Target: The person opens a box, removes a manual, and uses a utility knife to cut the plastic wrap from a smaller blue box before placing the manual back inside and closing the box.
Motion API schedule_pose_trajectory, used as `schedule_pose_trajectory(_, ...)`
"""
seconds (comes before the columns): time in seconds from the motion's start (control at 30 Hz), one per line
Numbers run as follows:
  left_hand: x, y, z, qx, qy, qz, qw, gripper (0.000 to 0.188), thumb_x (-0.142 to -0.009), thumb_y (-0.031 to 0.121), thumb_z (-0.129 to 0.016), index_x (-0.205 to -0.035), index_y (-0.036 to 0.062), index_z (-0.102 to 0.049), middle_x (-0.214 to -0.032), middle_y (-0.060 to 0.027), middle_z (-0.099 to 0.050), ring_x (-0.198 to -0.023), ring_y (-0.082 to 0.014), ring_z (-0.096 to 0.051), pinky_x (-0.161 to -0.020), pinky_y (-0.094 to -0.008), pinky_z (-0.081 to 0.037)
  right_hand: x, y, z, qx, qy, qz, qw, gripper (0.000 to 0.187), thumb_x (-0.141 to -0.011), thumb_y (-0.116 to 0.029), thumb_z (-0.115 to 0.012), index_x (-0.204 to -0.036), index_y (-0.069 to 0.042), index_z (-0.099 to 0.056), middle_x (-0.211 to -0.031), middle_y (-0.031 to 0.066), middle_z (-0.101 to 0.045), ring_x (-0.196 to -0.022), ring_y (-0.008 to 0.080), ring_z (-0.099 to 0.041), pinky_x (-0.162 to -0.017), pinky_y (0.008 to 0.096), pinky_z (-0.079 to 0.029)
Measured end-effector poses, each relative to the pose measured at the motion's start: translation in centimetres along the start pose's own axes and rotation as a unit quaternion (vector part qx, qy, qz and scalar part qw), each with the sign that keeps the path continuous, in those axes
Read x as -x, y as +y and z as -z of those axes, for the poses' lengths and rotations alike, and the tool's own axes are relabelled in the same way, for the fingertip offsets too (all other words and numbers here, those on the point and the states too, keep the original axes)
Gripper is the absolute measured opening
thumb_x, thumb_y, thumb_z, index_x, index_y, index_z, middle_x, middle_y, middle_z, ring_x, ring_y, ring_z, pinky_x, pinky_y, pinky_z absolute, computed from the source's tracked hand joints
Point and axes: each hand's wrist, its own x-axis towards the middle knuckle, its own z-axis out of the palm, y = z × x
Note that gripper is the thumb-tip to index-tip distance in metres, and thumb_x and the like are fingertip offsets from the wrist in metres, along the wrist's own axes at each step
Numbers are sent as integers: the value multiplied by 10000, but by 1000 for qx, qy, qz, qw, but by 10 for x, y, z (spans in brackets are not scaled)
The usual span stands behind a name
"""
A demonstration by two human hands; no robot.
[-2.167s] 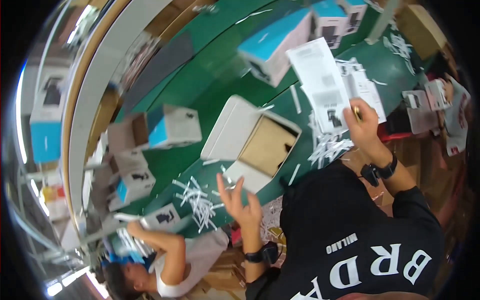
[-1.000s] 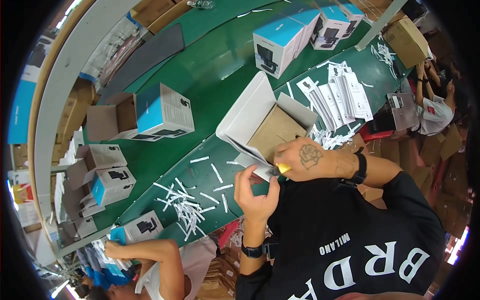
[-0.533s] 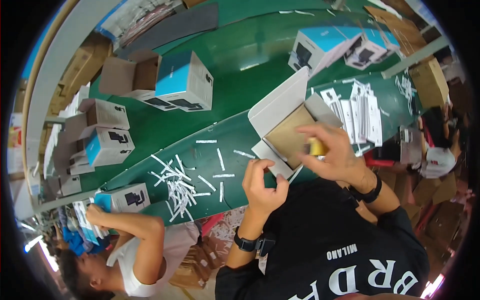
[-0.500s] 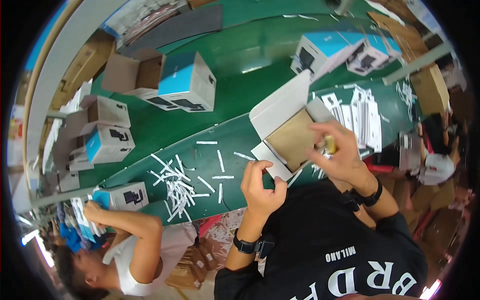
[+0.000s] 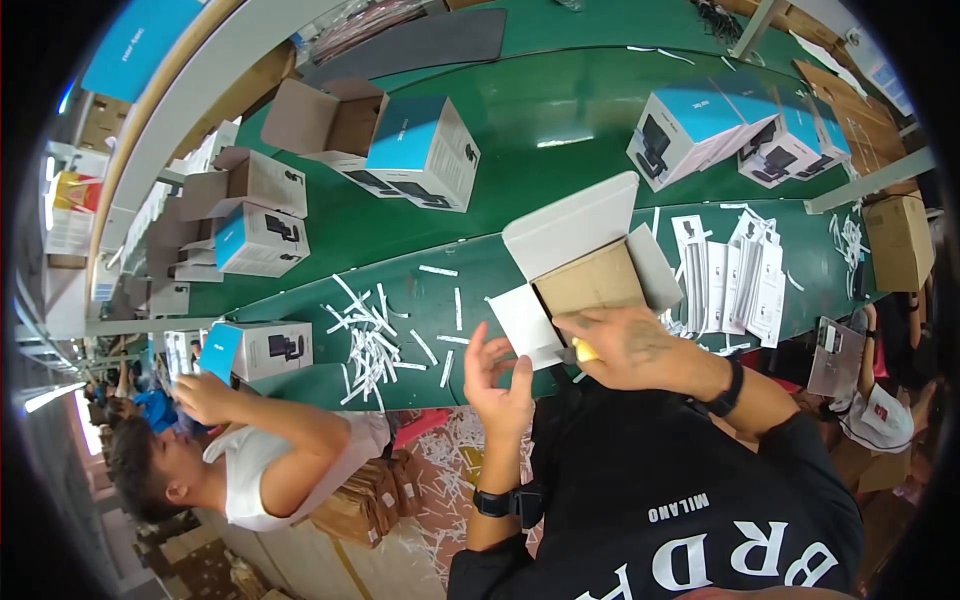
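The white-flapped box (image 5: pixel 572 230) is matt cardboard, the tabletop (image 5: pixel 545 110) glossy (smooth, too), the strips (image 5: pixel 373 357) papery.

Blk short-slv. T-shirt (image 5: pixel 620 450), loose cut, w/ 2 rows of wht lettering across the front: 1 small row (image 5: pixel 678 508) in plain caps, 1 v. lg. row (image 5: pixel 757 548) in heavy caps, partly cut off at bottom of view. Both appear upside down from here. R sleeve (image 5: pixel 800 447) wide, L sleeve (image 5: pixel 490 565) same blk. Back of R hand (image 5: pixel 622 352) has a dark-line tattoo (image 5: pixel 646 344), detail too blurry to tell. R wrist: blk band (image 5: pixel 731 388). L wrist: blk strap (image 5: pixel 493 504) + boxy blk unit (image 5: pixel 529 503).
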Motion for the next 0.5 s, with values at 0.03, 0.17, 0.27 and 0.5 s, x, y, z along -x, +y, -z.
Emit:
schedule_pose_trajectory(0.03,2,-1,-2,-41,7,-35,999,529,-790,-21,-637,-1314,-39,-572,-1088,-149,-679,-1014,-242,-681,-863,-352,-548,2,-2,16,-50,42,51,997,466,-809,-120,-702,-1270,-83,-638,-829,111,-658,-786,330,-686,-699,410,-557)
schedule_pose_trajectory(0.17,-6,20,-28,-287,-30,-267,919,612,-805,107,-697,-1382,-23,-539,-1208,-194,-667,-1100,-341,-669,-994,-460,-498,54,69,67,-263,229,0,937,530,-788,-30,-748,-1298,-89,-616,-845,63,-620,-750,205,-649,-694,352,-529)
schedule_pose_trajectory(0.27,-11,10,-73,-335,-108,-353,867,668,-803,199,-724,-1408,-5,-529,-1291,-210,-635,-1167,-402,-630,-1081,-536,-423,56,121,45,-352,215,-246,877,624,-757,-134,-857,-1315,-93,-582,-1015,77,-651,-858,175,-653,-766,348,-535)
schedule_pose_trajectory(0.5,-5,17,-131,-475,-229,-308,792,763,-787,348,-770,-1445,49,-524,-1474,-238,-509,-1347,-473,-473,-1148,-648,-284,64,125,21,-182,133,-205,952,671,-834,-238,-790,-1405,-70,-481,-1197,199,-600,-1038,375,-648,-898,427,-533)
